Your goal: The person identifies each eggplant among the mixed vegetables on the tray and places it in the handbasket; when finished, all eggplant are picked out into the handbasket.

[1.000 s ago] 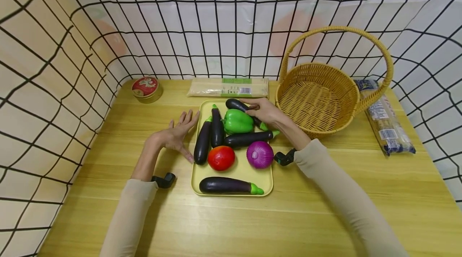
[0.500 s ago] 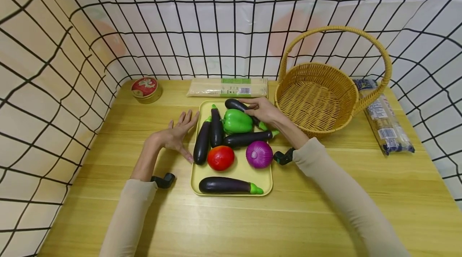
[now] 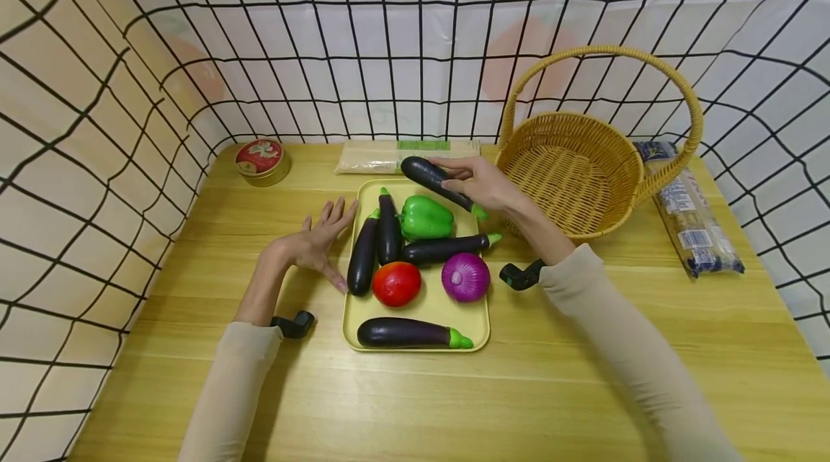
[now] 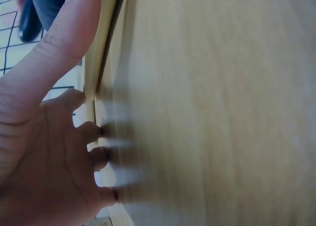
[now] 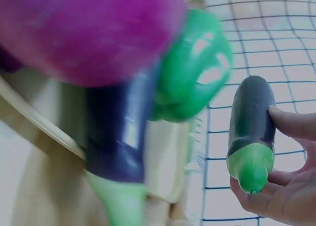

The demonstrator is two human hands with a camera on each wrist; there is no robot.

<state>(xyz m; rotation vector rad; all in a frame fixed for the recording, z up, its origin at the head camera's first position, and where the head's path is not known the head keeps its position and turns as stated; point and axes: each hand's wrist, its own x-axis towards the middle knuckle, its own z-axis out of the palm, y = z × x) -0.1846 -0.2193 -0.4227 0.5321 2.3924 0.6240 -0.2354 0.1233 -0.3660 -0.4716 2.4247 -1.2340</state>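
Note:
My right hand grips a dark eggplant with a green stem, held above the far right corner of the yellow tray. The right wrist view shows thumb and fingers on either side of that eggplant. Spread fingers of my left hand rest at the tray's left edge, fingertips on the table. On the tray lie a green bell pepper, a red tomato, a purple onion and several more eggplants, one along the near edge.
A wicker basket with a tall handle stands right of the tray. Behind the tray lies a pack of noodles, and a round red-lidded tin sits back left. Another plastic pack lies far right. Black wire grid encloses the table.
The right hand has lifted the eggplant off the tray, up and slightly away toward the back. The left hand has stayed in place.

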